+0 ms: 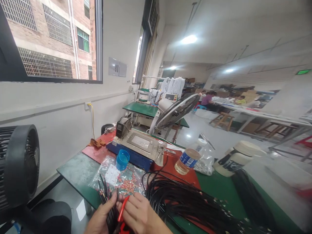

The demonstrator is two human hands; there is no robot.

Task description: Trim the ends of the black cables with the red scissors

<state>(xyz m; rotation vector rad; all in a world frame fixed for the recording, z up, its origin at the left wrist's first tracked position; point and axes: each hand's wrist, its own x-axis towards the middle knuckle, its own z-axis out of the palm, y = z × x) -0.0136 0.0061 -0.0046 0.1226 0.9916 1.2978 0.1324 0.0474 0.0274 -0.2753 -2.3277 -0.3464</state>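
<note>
My left hand (103, 216) is closed round a bunch of black cables (105, 188) whose stripped ends point up and show thin coloured wires. Close against it, my right hand (138, 213) grips red-handled pliers (123, 208); the jaws are hidden by my fingers. One black cable end stands up between the two hands. Just beyond them, small red and copper-coloured bits (129, 183) lie scattered on a clear plastic bag (99, 175). A blue round container (122, 159) stands on that bag. To the right spreads a large heap of black cables (180, 198).
Behind the bag sits a blue-based machine (138, 146). A labelled bottle of yellowish liquid (187, 161) and a large white jar (235, 157) stand at right. One black fan (19, 162) is at left; a tilted fan (177, 110) stands beyond the table. People sit far off.
</note>
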